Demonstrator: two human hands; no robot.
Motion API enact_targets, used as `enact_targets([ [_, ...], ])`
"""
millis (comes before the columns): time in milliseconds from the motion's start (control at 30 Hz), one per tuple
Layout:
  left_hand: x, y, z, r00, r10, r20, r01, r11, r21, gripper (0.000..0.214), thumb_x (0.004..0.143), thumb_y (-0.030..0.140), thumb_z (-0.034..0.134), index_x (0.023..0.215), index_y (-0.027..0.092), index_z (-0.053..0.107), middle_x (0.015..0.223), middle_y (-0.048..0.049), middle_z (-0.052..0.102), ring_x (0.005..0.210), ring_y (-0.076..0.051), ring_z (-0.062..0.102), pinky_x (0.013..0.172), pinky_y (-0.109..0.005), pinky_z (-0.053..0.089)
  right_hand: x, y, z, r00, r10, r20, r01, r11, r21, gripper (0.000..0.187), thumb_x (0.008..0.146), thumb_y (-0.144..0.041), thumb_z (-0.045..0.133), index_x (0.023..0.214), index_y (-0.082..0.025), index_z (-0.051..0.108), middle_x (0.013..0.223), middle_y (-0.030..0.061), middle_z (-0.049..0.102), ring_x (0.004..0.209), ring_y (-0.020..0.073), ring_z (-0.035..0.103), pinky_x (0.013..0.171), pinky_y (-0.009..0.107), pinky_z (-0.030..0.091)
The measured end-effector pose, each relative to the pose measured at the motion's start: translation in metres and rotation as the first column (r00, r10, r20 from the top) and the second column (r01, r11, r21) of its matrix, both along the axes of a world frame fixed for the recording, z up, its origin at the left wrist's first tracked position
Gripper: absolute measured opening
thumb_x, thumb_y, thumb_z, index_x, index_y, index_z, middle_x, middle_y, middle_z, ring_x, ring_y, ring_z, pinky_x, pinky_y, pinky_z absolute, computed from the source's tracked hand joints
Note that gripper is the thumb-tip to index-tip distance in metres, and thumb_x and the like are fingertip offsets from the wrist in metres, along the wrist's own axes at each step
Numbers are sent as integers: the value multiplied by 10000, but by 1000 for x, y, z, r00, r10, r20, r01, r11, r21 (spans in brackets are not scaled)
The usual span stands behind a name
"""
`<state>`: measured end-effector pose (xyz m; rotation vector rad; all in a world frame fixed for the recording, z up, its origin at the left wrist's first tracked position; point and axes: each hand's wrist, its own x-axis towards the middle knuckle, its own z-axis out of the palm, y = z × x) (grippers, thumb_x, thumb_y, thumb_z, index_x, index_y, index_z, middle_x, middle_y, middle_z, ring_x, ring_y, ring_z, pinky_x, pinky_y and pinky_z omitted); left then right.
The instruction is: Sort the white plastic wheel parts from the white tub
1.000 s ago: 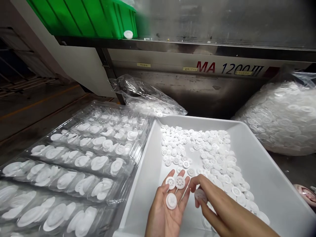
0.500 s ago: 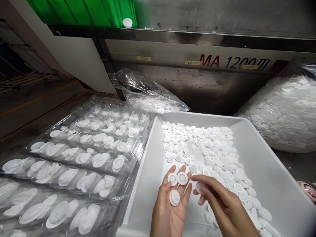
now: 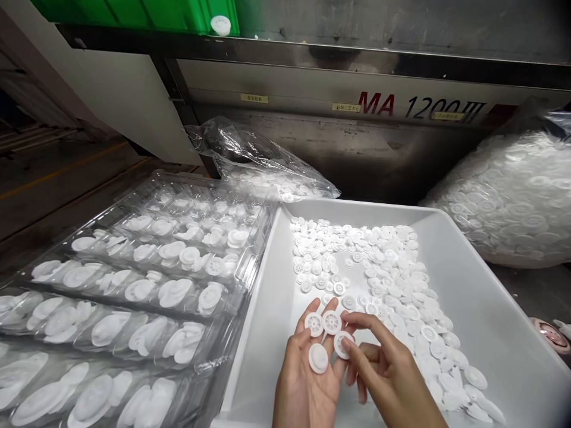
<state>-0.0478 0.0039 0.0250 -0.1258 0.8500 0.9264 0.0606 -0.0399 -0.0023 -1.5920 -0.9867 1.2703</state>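
My left hand (image 3: 306, 383) is palm up over the near part of a grey-white bin (image 3: 450, 261), bearing three small white plastic wheels. Two spoked wheels (image 3: 332, 322) lie side by side on its fingers, and one with a plain face (image 3: 318, 358) rests on the palm. Between thumb and fingertips, my right hand (image 3: 392, 371) pinches another spoked white wheel (image 3: 344, 345) right beside them. It overlaps the left fingers; whether it touches them I cannot tell. Many loose white wheels (image 3: 401, 279) cover the bin's floor at the back and right.
Left of the bin, a clear plastic tray (image 3: 250, 267) has rows of compartments filled with white discs. Bags of wheels stand behind (image 3: 276, 172) and at right (image 3: 521, 202). A metal ledge (image 3: 357, 56) carries a green crate (image 3: 134, 15) and one wheel (image 3: 220, 25).
My right hand has moved left with its wheel, now against the left hand's fingers, its spoked face turned toward me. The view has shifted slightly.
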Motion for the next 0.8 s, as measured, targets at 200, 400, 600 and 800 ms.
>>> enact_targets([
  [200, 0, 0, -1, 1000, -23, -4, 23, 1000, 5, 442, 863, 198, 415, 1302, 152, 401, 1283, -127, 564, 1140, -230, 547, 829, -311, 489, 0, -8, -5, 858, -85, 507, -107, 935, 338, 262, 838, -258, 538, 1090, -301, 483, 1055, 62, 431, 782, 179, 505, 635, 325, 446],
  [400, 1, -1, -10, 998, 33, 48, -34, 999, 9, 514, 888, 260, 390, 1383, 180, 281, 1233, -137, 597, 1125, -244, 560, 1012, -413, 379, -12, -8, -6, 712, -141, 688, -234, 876, 422, 257, 751, -217, 670, 980, -295, 582, 1019, 91, 440, 824, 246, 427, 644, 384, 420],
  [600, -4, 1, -10, 998, -27, 58, 29, 999, -20, 500, 886, 272, 381, 1374, 189, 306, 1269, -98, 579, 1186, -230, 508, 1055, -392, 328, -23, -4, -15, 732, -167, 661, -220, 860, 461, 188, 802, -184, 600, 984, -232, 595, 993, 105, 456, 832, 239, 426, 654, 376, 427],
  [800, -5, 0, -14, 987, -21, 156, 20, 1000, 7, 526, 887, 312, 366, 1386, 170, 283, 1269, -123, 577, 1177, -259, 517, 1056, -433, 321, -27, -2, -10, 729, -233, 643, -154, 860, 486, 138, 835, -121, 530, 912, -222, 584, 984, 83, 432, 806, 213, 401, 626, 349, 396],
])
